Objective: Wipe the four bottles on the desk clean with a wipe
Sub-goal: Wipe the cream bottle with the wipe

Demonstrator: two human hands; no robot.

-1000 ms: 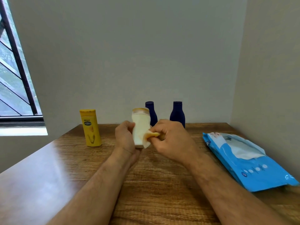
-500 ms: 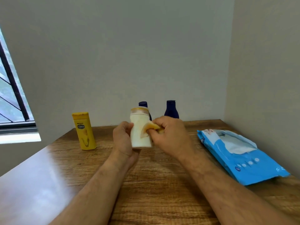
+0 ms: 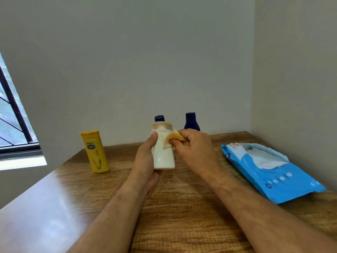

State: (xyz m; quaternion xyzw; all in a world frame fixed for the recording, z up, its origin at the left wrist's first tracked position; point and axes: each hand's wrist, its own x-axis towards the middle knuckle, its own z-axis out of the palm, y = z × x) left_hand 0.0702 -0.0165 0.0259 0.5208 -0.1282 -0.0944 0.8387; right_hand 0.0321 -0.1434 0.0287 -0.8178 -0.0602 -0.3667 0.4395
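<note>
Left hand: grips white bottle, upright above worktop.
Right hand: pinches wipe against bottle's shoulder.
Yellow bottle: standing left.
Two blue bottles: behind hands.
Wipes pack: right.

wooden desk seen, glare at L edge | window w/ dark bars noted far L | grey walls meet in corner at R behind desk
</note>
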